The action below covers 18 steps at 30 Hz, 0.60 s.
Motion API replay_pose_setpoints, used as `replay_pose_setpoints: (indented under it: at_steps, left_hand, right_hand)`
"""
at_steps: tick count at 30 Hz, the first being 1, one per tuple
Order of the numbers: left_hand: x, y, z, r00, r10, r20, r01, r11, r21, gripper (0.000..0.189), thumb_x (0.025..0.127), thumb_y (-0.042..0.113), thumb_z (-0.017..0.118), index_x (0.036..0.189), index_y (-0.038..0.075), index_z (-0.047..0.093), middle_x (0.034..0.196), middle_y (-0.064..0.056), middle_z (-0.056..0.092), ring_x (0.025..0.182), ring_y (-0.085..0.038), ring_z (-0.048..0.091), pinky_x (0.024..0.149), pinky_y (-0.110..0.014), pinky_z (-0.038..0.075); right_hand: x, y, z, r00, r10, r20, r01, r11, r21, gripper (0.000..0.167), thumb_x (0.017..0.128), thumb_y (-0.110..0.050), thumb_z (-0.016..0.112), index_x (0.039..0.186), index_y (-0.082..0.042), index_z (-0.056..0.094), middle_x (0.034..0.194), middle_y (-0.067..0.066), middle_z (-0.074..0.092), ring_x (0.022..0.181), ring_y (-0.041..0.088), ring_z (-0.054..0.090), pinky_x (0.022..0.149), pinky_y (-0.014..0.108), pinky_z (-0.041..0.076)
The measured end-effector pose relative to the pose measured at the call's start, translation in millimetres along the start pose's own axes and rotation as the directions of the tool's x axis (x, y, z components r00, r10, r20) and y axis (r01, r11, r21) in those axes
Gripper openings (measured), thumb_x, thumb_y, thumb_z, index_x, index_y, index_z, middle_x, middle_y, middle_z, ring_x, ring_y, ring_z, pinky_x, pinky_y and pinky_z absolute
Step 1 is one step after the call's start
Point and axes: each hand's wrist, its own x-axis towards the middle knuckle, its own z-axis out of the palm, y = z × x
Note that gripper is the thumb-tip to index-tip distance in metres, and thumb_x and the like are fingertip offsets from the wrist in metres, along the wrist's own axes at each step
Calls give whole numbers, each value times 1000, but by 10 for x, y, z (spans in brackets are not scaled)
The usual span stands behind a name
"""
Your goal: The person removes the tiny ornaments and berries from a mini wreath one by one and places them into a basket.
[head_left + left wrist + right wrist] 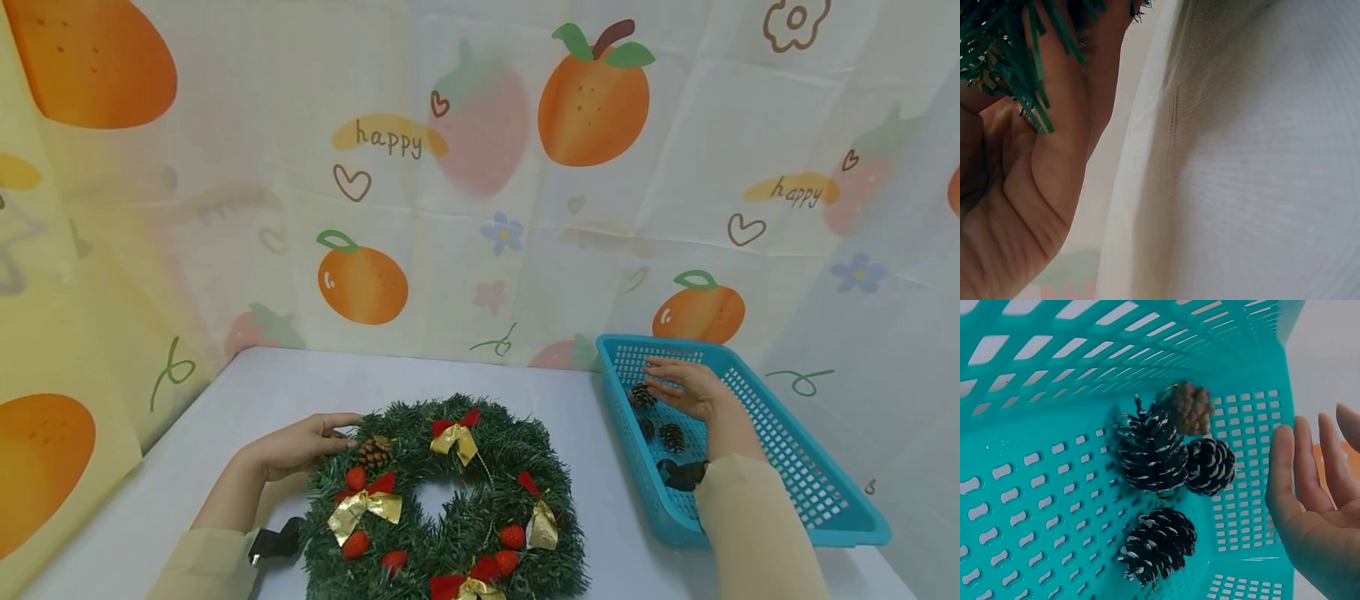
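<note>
A green Christmas wreath (551,467) with gold-and-red bows, red berries and a brown pinecone (375,452) lies on the white table. My left hand (296,446) grips the wreath's upper left edge beside that pinecone; in the left wrist view, green needles (1004,56) hang over its fingers. Over the turquoise basket (660,517) at the right, my right hand (690,387) hovers with fingers extended, holding nothing. Inside the basket, the right wrist view shows dark white-tipped pinecones, a large one (1150,453), a smaller one (1210,467) and another (1159,544), plus a brown pinecone (1192,407).
The white table (300,379) meets a fruit-printed cloth (465,250) hanging behind it. Yellowish printed cloth (67,333) also hangs along the left side. The basket has raised perforated walls and stands to the right of the wreath.
</note>
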Motion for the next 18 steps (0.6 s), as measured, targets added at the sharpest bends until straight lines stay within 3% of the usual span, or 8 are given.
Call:
replay_pose_setpoints:
  at_steps: [2,9,13,18]
  left_hand:
    - [8,-2,-5,1000,-6,-2,6,1000,-7,70,103,27,52,156,-3,19,147,-40,38,50,-7,19,50,-20,30]
    - [10,23,7,1000,-2,10,2,1000,-29,70,103,25,52,156,-4,17,150,-42,31,51,-8,19,51,-22,30]
    - [0,41,19,1000,2,13,-2,999,-37,69,104,23,51,157,-4,17,149,-42,32,51,-8,20,52,-22,30]
    - [-9,54,23,1000,5,10,-4,999,-38,67,104,22,50,156,-4,17,148,-41,36,50,-7,20,50,-21,29]
  right_hand:
    - [-2,-3,2,1000,0,0,0,1000,2,55,98,-10,60,150,-13,43,97,-17,69,91,6,68,97,25,54]
    - [-5,-12,3,1000,-5,1,5,1000,27,44,98,-13,61,142,-18,54,107,-16,65,97,7,67,100,25,52]
    - [-20,-23,9,1000,-18,15,17,999,40,58,98,-12,61,152,-15,39,108,-15,65,103,8,66,101,25,52]
    - [-44,-29,7,999,-43,31,41,997,65,48,98,-11,62,144,-19,51,102,-14,70,101,7,66,98,24,53]
